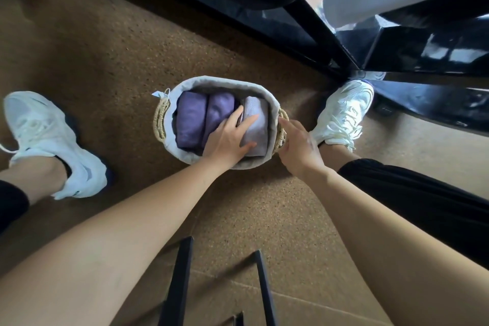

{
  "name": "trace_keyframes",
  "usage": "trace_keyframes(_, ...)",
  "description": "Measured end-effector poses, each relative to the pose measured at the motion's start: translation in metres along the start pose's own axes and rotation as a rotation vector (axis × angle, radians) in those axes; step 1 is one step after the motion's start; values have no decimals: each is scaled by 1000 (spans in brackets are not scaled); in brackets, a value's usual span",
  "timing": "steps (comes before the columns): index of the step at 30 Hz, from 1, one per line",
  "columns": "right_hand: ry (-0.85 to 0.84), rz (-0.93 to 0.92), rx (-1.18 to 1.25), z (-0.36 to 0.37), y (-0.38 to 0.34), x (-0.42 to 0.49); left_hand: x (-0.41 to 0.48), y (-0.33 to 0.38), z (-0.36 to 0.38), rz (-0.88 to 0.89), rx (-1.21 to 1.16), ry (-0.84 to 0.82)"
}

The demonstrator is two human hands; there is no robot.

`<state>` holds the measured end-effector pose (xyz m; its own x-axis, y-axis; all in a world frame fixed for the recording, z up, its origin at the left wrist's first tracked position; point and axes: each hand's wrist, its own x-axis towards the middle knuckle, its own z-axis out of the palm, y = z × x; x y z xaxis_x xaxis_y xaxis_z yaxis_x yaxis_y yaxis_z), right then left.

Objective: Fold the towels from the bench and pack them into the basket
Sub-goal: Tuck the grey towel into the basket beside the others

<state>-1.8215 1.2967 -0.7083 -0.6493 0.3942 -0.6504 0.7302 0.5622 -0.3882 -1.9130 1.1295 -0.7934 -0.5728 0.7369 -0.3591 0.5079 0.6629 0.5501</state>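
Hands low: our left hand (227,137) presses flat, grip wide, on the pale lilac folded towel (255,124); right hand (299,145), fingers loosely curled and holding nothing, touches the cloth-lined oval wicker basket (275,114).

The basket (160,120) is woven from pale straw-like fibre, rough at the handles, and is lined with a matt off-white cloth. Three folded towels (191,122) of soft, matt terry-like cloth are seen inside, two purple and one pale lilac. The floor (111,55) is covered by a brown, speckled, cork-like surface without shine. The bench (397,55) is made of a black, very glossy material in which light is reflected. The shoes (50,137) are of white mesh cloth
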Motion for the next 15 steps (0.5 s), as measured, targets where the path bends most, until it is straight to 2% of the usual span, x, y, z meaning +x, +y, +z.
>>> trace_keyframes(2,-6,12,0,0,-1,0,-3,-3,2,56,95,124)
trace_keyframes(4,-6,12,-7,1,-2,-1,-1,-5,3,67,196,150)
trace_keyframes(9,-2,0,-21,2,-3,-1,12,-8,10,111,357,-97)
trace_keyframes(15,5,29,-8,6,-4,0,18,-12,17,78,446,-84)
